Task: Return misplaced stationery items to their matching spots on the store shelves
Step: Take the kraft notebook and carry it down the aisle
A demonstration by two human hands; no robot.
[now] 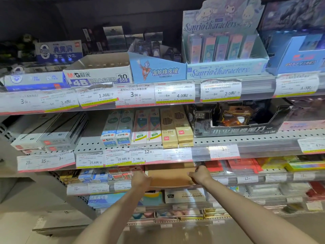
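Note:
A plain brown cardboard box [169, 176] sits on the third shelf down, under the price-label rail. My left hand [140, 179] grips its left edge and my right hand [200, 174] grips its right edge, both arms stretched forward. The box's back part is hidden under the shelf above. Red packs [214, 166] lie right of the box, and blue and red packs [112, 174] lie left of it.
The shelf above carries pencil boxes [168, 129] and a black display box [242, 120]. The top shelf bears an M&G 4B eraser box [98, 74], a blue roller eraser box [158, 69] and a Sanrio display [225, 50]. Lower shelves hold writing boards [105, 199].

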